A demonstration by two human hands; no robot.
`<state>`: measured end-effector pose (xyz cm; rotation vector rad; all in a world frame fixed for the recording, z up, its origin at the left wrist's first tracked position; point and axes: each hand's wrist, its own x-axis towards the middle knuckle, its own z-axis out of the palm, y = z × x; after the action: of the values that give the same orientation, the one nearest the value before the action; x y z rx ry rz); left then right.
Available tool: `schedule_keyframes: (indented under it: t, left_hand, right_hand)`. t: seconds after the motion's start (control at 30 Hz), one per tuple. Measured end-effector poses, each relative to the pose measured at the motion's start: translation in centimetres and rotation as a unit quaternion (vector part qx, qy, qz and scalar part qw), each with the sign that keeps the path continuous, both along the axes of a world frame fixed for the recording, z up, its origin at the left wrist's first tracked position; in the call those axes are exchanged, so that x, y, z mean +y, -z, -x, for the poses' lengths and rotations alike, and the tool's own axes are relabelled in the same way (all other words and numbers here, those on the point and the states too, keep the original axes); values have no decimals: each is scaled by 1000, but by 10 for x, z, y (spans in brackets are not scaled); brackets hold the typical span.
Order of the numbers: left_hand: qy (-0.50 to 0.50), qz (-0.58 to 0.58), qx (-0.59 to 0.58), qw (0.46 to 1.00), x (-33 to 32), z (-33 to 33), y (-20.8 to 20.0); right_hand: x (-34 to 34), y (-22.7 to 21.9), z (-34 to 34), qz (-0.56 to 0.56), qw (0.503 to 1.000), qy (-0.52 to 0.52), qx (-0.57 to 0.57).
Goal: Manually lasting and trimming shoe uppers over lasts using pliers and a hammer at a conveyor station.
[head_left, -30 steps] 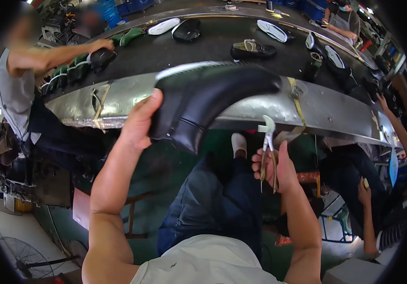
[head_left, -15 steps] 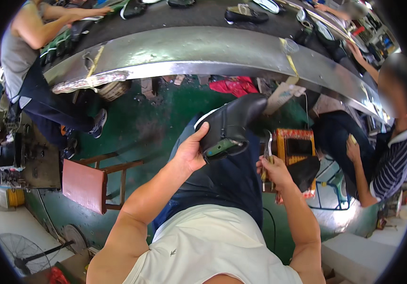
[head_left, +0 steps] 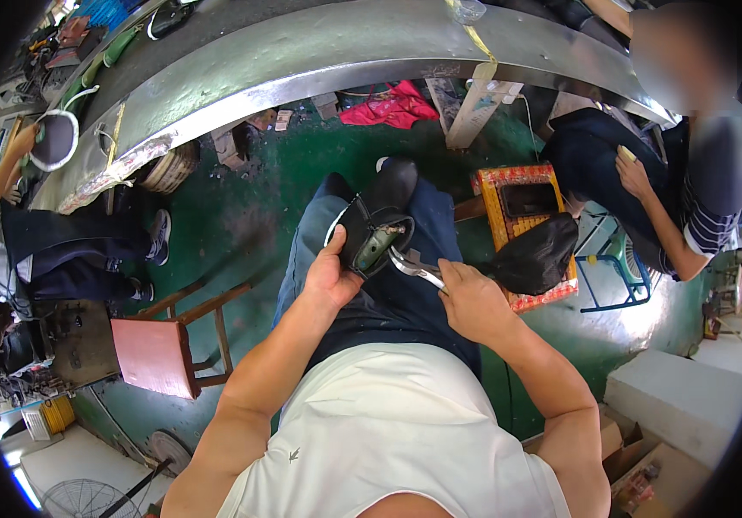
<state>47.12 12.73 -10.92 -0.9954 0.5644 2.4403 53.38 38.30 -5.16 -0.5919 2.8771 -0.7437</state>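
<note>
A black shoe [head_left: 393,186] is on the near side of the metal-edged table [head_left: 336,53], well apart from it, held above the person's thighs [head_left: 440,226]. Its toe points away from the person, toward the table, and its long axis runs roughly at right angles to the table's near edge, foreshortened in this view. The shoe lies turned on its side: the white sole edge faces the table's left end, while the opening, filled by a green last [head_left: 377,247], is at the end farther from the table.

The left hand [head_left: 334,274] has its fingers closed around the left side of the shoe near the heel, thumb up by the white edge. The right hand [head_left: 474,298], on the side toward the table's right end, has its fingers wrapped around the handles of metal pincers [head_left: 420,271]. The pincers slant from that hand to the shoe, their head at the rim of the opening; whether they bite the material, I cannot tell.

Below the table lies a red cloth [head_left: 393,105]. Near the table's right part, on the person's side, stands an orange stool [head_left: 498,194] with a black bag [head_left: 537,256] on it. Well out from the table's left part is a wooden stool with a pink seat [head_left: 154,351].
</note>
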Motion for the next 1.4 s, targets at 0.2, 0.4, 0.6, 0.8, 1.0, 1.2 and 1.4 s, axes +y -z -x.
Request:
schedule_keyframes:
  t: [0.2,0.4,0.6,0.8,1.0,1.2,1.4]
  left_hand:
    - [4,4,7,1000,2,-5,-3]
    - [10,13,15,1000,6,-8,1]
    - [24,6,18,1000,12,-11,11]
    - [12,-1,18,1000,10,-9,13]
    - [37,18,50,998,6,-16,18]
    - [76,121,217,966,-17,-2,-16]
    - [177,230,449,845,-60,53,-62]
  right_hand:
    - [2,-16,27,140,858,58,-490]
    - [2,1,30,285,787,94,-540]
    - [9,-6,41,441,599,77,-663]
    - [-3,-16,34,310,728,103,-603]
    - [52,-19,5,168,844,23,-509]
    - [90,16,2,302,821,82,-478]
    - [55,30,61,626,458,126,-619]
